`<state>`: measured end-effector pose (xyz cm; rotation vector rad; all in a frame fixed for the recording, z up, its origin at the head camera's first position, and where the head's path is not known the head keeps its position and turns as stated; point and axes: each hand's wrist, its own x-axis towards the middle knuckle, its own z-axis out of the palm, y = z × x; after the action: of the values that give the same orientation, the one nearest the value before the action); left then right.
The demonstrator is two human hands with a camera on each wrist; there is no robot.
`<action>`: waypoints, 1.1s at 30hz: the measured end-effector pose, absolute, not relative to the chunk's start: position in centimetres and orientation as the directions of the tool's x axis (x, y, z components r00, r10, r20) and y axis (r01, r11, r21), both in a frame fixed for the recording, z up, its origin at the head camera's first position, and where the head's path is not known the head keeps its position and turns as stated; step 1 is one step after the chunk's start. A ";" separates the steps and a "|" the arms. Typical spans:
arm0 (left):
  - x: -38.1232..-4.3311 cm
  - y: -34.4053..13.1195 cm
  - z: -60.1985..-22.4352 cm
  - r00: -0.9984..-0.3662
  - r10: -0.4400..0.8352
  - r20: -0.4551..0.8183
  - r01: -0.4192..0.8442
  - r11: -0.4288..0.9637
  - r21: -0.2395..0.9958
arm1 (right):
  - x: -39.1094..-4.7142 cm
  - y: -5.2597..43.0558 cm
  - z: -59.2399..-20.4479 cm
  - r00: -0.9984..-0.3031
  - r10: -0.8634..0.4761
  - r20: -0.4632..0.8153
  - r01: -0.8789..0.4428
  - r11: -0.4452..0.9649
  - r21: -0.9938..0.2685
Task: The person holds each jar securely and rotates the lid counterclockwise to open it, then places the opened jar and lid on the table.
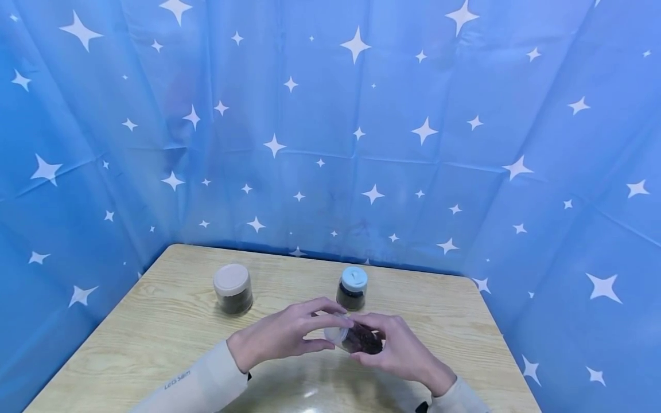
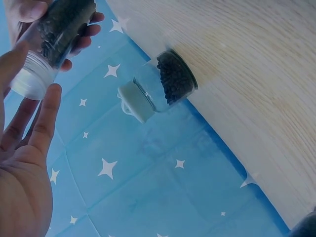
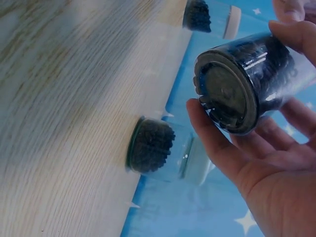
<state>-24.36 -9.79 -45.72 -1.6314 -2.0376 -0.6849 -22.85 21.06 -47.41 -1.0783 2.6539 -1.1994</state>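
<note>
A clear jar [image 1: 365,339] of dark granules lies tilted between both hands over the table, its translucent white lid end [image 2: 33,81] toward the left. My right hand [image 1: 405,348] grips the jar's body, thumb on one side and fingers on the other; its round base [image 3: 224,94] faces the right wrist camera. With thumb and fingers, my left hand [image 1: 284,334] holds the lid end. Just behind the hands stands a smaller jar with a light blue lid [image 1: 354,279], partly filled with dark granules [image 2: 174,78].
At the left of the wooden table [image 1: 155,327] stands a wider jar with a pale pinkish lid [image 1: 231,280] and dark contents. A blue curtain with white stars [image 1: 320,132] hangs along the back and sides of the table.
</note>
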 end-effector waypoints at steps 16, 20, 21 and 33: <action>-24.3 -9.5 -45.9 -0.244 0.747 0.619 0.970 0.192 0.151 | -22.8 21.2 -47.6 -0.763 -0.601 0.239 -0.574 0.459 -0.678; -24.3 -9.5 -45.8 -0.247 0.745 0.619 0.969 0.181 0.168 | -22.9 21.1 -47.7 -0.761 -0.596 0.255 -0.587 0.467 -0.661; -24.3 -9.5 -45.8 -0.249 0.744 0.620 0.968 0.182 0.171 | -22.9 21.1 -47.7 -0.760 -0.595 0.260 -0.590 0.467 -0.659; -24.2 -9.7 -46.2 -0.298 0.716 0.631 0.953 0.185 0.241 | -22.8 20.8 -47.8 -0.757 -0.584 0.292 -0.596 0.435 -0.675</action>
<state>-24.17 -9.71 -46.17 -1.5711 -2.0906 -0.8603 -22.81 20.82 -47.80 -1.0998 2.6734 -1.2674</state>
